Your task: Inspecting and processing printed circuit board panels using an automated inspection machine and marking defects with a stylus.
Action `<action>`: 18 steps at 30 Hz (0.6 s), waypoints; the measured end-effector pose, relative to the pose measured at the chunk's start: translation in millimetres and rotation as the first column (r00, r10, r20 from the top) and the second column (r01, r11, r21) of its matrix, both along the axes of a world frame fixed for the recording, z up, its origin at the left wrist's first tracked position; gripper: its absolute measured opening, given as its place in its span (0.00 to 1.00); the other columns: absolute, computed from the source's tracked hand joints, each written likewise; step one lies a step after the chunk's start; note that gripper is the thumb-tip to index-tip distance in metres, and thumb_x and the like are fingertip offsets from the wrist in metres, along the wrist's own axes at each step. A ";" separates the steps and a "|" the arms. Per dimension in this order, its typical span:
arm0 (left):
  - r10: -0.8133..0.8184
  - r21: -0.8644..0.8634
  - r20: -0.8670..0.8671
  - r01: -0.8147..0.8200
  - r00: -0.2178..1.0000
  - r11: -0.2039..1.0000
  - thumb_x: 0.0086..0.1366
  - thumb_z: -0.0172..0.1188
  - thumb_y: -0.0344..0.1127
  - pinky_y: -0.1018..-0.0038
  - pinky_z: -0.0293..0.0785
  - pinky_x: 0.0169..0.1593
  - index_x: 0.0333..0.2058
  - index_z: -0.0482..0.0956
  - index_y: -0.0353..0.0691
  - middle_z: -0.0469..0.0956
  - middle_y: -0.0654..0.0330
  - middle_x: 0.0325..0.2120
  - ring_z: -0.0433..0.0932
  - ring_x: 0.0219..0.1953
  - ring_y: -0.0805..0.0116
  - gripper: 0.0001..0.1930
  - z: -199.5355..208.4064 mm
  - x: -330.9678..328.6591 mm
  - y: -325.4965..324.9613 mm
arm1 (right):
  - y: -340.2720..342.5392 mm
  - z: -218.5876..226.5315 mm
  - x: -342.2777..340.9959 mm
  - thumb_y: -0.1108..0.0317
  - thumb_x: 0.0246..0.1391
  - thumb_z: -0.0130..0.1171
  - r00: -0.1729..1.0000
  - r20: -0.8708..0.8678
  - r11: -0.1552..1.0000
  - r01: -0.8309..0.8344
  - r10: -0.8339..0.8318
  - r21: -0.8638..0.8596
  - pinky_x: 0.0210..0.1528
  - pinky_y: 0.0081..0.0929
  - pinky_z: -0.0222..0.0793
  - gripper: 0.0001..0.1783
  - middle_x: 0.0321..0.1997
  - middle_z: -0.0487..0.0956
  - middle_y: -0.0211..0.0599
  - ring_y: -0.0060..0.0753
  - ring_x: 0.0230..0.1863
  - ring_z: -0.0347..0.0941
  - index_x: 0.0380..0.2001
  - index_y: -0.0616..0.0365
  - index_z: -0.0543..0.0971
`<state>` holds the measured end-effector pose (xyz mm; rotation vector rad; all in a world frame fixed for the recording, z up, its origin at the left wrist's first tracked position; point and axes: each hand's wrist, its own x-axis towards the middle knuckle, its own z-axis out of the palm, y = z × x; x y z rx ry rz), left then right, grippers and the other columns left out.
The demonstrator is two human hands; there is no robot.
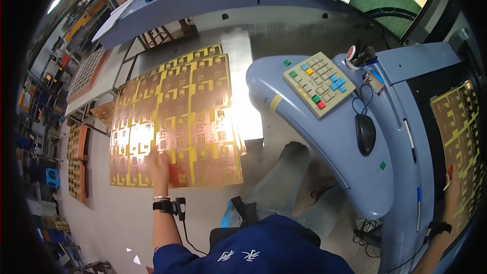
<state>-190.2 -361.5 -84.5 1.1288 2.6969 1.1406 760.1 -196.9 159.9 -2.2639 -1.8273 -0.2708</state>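
Governing relation: the left-side panel (208, 122), a copper-coloured sheet with a yellow pattern, lay ahead of the left hand (160, 170), its middle toward one o'clock from the fingers. The left hand was at the panel's near edge, wrist at six o'clock, fingers directed toward twelve. In this view the panel appeared nearly square, so its longer axis could not be established; its side edges ran roughly from twelve to six o'clock. A second panel (215, 49) showed beyond its far edge, and the metal table (248, 96) showed along its three o'clock side.

State of the left grip: the fingers overlapped the panel's face. Whether they pinched the sheet or only rested on it could not be told, as the underside was hidden. A dark red patch (177, 175) was visible just beside the fingers at four o'clock; its nature was unclear.

The right hand (453, 187) was at the inner edge of the right-side panel (451, 116), which lay on a black surface (423, 101) with its visible length running roughly from twelve to six o'clock. Finger closure there was likewise indeterminate.

The two panels lay well apart, the left-side one at nine o'clock from the right-side one. The blue-grey console (314, 137), carrying a keypad (319, 83) and a mouse (365, 134), stood between them. The left hand was the nearer to the left-side panel.
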 end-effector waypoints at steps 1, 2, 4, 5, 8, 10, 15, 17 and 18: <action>0.216 -0.065 -0.258 -0.240 0.942 0.969 0.65 0.58 0.39 0.58 0.62 0.63 0.56 0.71 0.33 0.71 0.41 0.55 0.68 0.59 0.45 0.24 -14.3 -26.8 -34.8 | 4.4 -2.4 0.7 0.71 0.64 0.49 0.975 0.216 0.989 0.085 -0.057 -0.123 0.57 0.37 0.69 0.27 0.60 0.71 0.51 0.46 0.61 0.69 0.65 0.54 0.61; 0.357 -0.028 -0.303 -0.382 0.884 0.924 0.64 0.60 0.39 0.58 0.65 0.60 0.55 0.72 0.32 0.72 0.43 0.54 0.69 0.57 0.48 0.24 -19.0 -27.8 -55.1 | 3.2 -0.4 0.2 0.74 0.63 0.49 0.893 0.439 0.955 0.206 -0.095 -0.212 0.56 0.37 0.70 0.29 0.61 0.71 0.53 0.47 0.61 0.69 0.67 0.54 0.59; 0.497 0.017 -0.352 -0.525 0.793 0.851 0.63 0.62 0.40 0.59 0.68 0.57 0.53 0.73 0.32 0.73 0.44 0.53 0.71 0.56 0.50 0.24 -21.3 -19.7 -82.5 | 10.4 20.9 -45.9 0.76 0.62 0.48 0.838 0.524 0.885 0.354 -0.155 -0.303 0.55 0.39 0.71 0.32 0.61 0.70 0.54 0.49 0.61 0.69 0.68 0.53 0.55; 0.636 0.226 0.286 -0.696 0.716 0.681 0.64 0.63 0.38 0.61 0.72 0.53 0.53 0.73 0.32 0.73 0.46 0.53 0.72 0.55 0.54 0.22 -24.8 -10.6 -84.7 | 10.5 27.8 -61.9 0.78 0.61 0.47 0.763 0.611 0.784 0.505 -0.211 -0.360 0.54 0.40 0.72 0.35 0.62 0.69 0.56 0.50 0.61 0.68 0.70 0.53 0.52; 0.088 0.262 0.938 -0.853 0.335 0.450 0.65 0.63 0.37 0.66 0.77 0.47 0.52 0.73 0.33 0.74 0.50 0.51 0.74 0.51 0.60 0.20 -39.1 -13.1 -99.5 | 6.2 12.8 8.0 0.82 0.59 0.46 0.657 0.741 0.964 -0.261 0.141 0.048 0.55 0.41 0.71 0.38 0.62 0.69 0.57 0.52 0.61 0.68 0.71 0.54 0.48; -0.229 0.305 0.948 -0.826 0.220 0.474 0.66 0.62 0.36 0.69 0.79 0.45 0.51 0.73 0.35 0.76 0.52 0.49 0.76 0.49 0.63 0.18 -39.8 -24.7 -104.1 | 15.9 17.7 30.8 0.81 0.60 0.44 0.636 0.764 0.969 -0.237 0.105 0.064 0.59 0.38 0.70 0.35 0.64 0.68 0.53 0.51 0.62 0.67 0.70 0.56 0.52; -0.376 0.430 0.897 -0.648 0.231 0.629 0.67 0.61 0.37 0.66 0.78 0.52 0.49 0.74 0.39 0.80 0.57 0.44 0.79 0.47 0.63 0.15 -10.6 -37.6 -94.8 | 7.1 44.5 52.1 0.76 0.66 0.38 0.834 0.551 0.982 -0.121 0.022 0.143 0.65 0.33 0.63 0.24 0.63 0.71 0.47 0.43 0.64 0.67 0.64 0.59 0.65; -0.415 0.533 0.846 -0.542 0.335 0.650 0.69 0.56 0.37 0.63 0.73 0.58 0.50 0.74 0.41 0.79 0.57 0.48 0.77 0.51 0.62 0.13 -18.1 -57.2 -104.1 | 10.1 58.7 38.2 0.75 0.66 0.37 0.891 0.446 0.964 -0.183 0.081 0.192 0.66 0.30 0.61 0.24 0.63 0.72 0.45 0.40 0.64 0.68 0.64 0.59 0.66; -0.512 0.580 0.811 -0.507 0.284 0.637 0.71 0.54 0.37 0.61 0.69 0.61 0.49 0.74 0.41 0.78 0.56 0.50 0.75 0.54 0.61 0.12 -11.6 -50.7 -92.0 | 5.1 73.6 34.3 0.74 0.66 0.36 0.924 0.356 0.941 -0.235 0.138 0.245 0.67 0.28 0.59 0.24 0.62 0.73 0.42 0.36 0.64 0.68 0.63 0.59 0.67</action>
